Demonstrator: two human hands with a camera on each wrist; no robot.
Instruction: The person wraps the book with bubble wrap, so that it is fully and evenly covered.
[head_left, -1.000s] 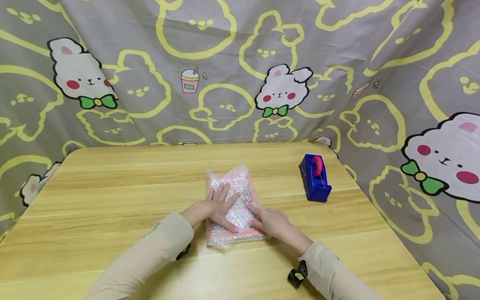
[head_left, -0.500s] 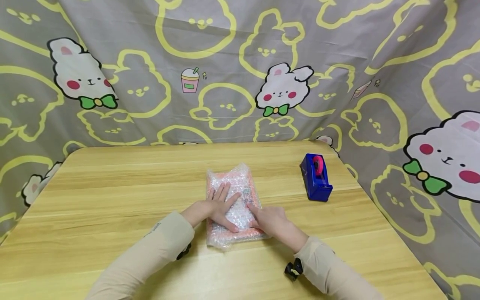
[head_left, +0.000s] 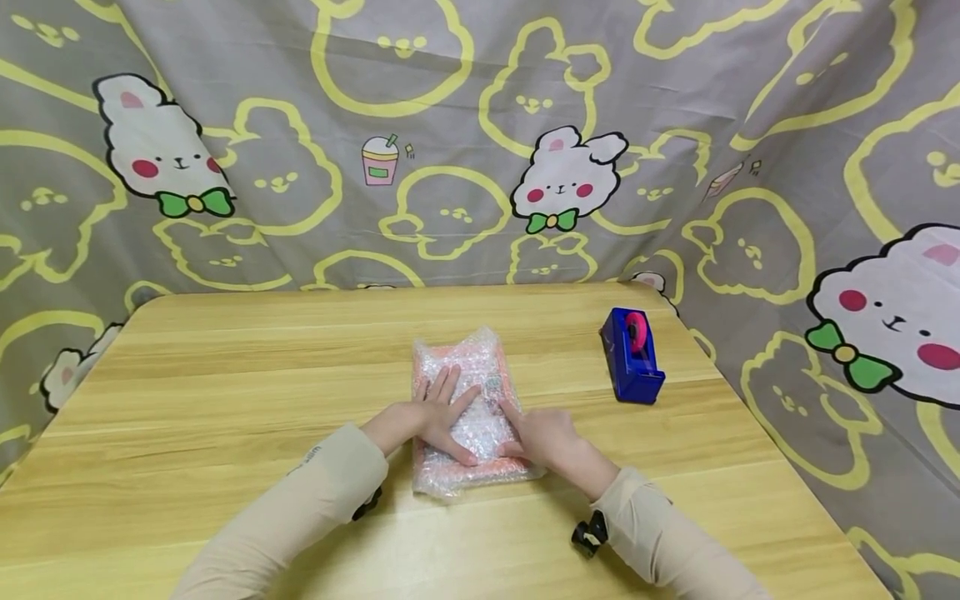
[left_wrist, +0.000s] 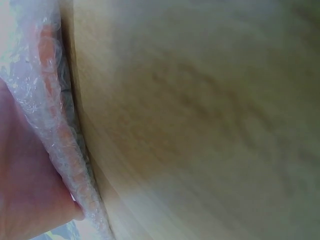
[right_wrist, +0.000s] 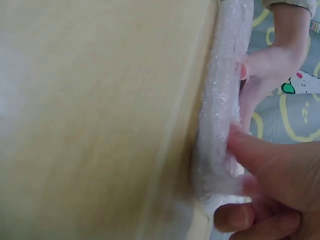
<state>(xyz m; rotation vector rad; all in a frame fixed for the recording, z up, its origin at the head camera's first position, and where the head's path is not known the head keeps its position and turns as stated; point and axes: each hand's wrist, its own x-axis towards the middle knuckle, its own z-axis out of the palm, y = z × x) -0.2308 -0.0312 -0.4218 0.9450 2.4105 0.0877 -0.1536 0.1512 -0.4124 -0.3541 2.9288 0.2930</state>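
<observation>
A flat rectangular package in clear bubble wrap [head_left: 485,427], with an orange border inside, lies on the table before me. My left hand [head_left: 441,417] rests on its top with the fingers spread. At its right side, my right hand [head_left: 549,437] touches the wrap with index finger and thumb; its other fingers are curled. The left wrist view shows the package's edge [left_wrist: 55,95] beside the left hand [left_wrist: 30,170]. In the right wrist view, the right hand [right_wrist: 280,175] is against the wrapped side [right_wrist: 214,115]. Whether finger and thumb pinch wrap there cannot be told.
A blue tape dispenser [head_left: 632,367] with a pink-cored roll [head_left: 636,331] stands to the right on the wooden table [head_left: 262,367]. A grey curtain [head_left: 450,92] with cartoon rabbits encloses the back and sides.
My right index finger has slid slightly away from me along the package's top, and the right wrist has shifted a little. The left hand and package stay in place.
</observation>
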